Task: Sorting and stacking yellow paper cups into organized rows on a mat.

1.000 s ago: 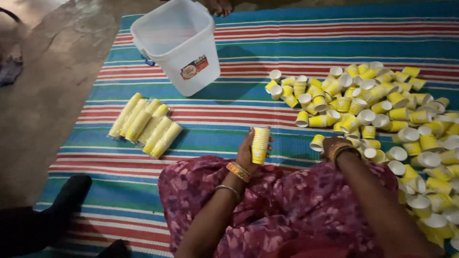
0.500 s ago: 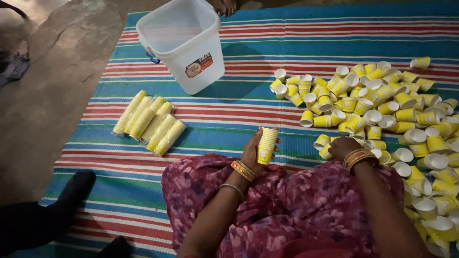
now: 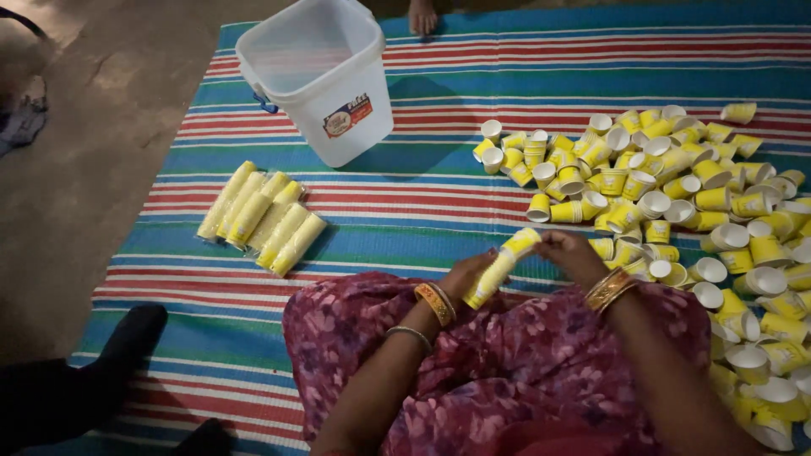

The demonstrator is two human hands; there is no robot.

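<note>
Stack of yellow paper cups (image 3: 500, 268), slim and tilted, gripped at its ends by both hands.

home floor workplace | striped mat (image 3: 439, 211) on bare floor (image 3: 101, 169) | loose paper cups (image 3: 676, 194)

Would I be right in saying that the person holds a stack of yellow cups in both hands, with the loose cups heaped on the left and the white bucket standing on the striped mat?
Not quite. In the head view the loose cups are heaped on the right, not the left. The rest holds: left hand and right hand hold the stack of yellow cups, and the white bucket stands on the striped mat.
</note>
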